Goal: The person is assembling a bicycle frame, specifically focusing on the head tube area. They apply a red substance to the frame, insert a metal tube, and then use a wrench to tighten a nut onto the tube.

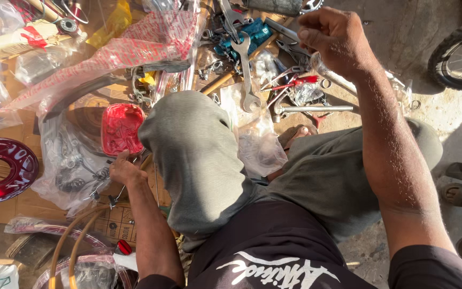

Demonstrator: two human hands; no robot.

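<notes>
Closest to the lens, a dark shirt with white lettering fills the bottom edge, and above it a bent knee in grey trousers rises at the middle of the view. At nine o'clock from that knee, the left hand reaches down with its fingers curled onto thin metal spokes that lie over a clear plastic bag on the cardboard-covered floor; whether it truly pinches them I cannot tell. Just above this hand, at twelve o'clock, sits a red reflector. The right hand, raised at one o'clock, is closed in a fist around a slim metal tool that points down to five o'clock. Between the hands, at twelve o'clock, a long open-ended spanner lies among scattered tools. A bicycle tyre shows at two o'clock.
</notes>
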